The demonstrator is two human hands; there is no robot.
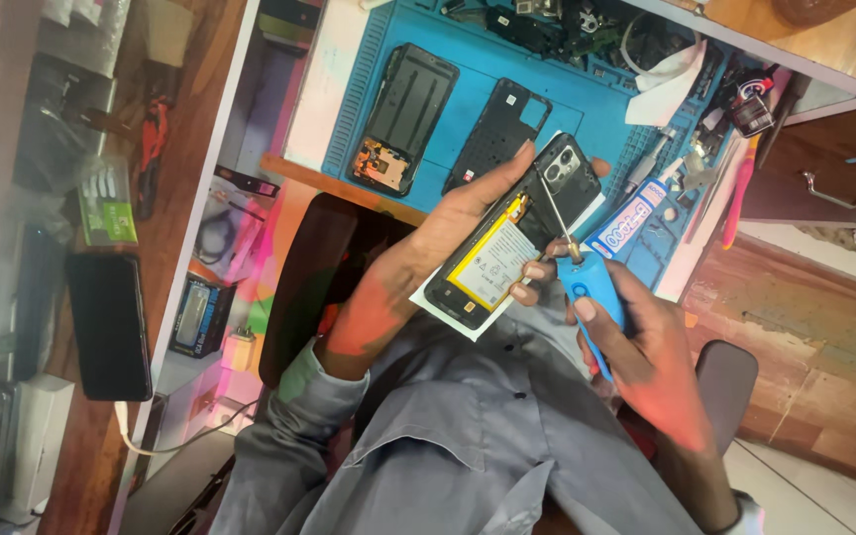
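My left hand (445, 230) holds an opened black phone (510, 241) at chest height, its yellow-and-white battery and rear camera block facing up. A white card lies under the phone in the same hand. My right hand (646, 349) grips a screwdriver with a blue handle (591, 295). Its thin metal shaft runs up across the phone's top part, near the camera block. Both hands are close together above my grey shirt, in front of the blue work mat (587, 111).
On the mat lie two black phone back frames (403, 117) (497, 136), a glue tube (628, 220), a white cloth (662, 83) and small parts. A pink tool (740, 188) lies at the mat's right edge. A dark phone with a cable (107, 327) rests far left. A wooden drawer (829, 168) is at the right.
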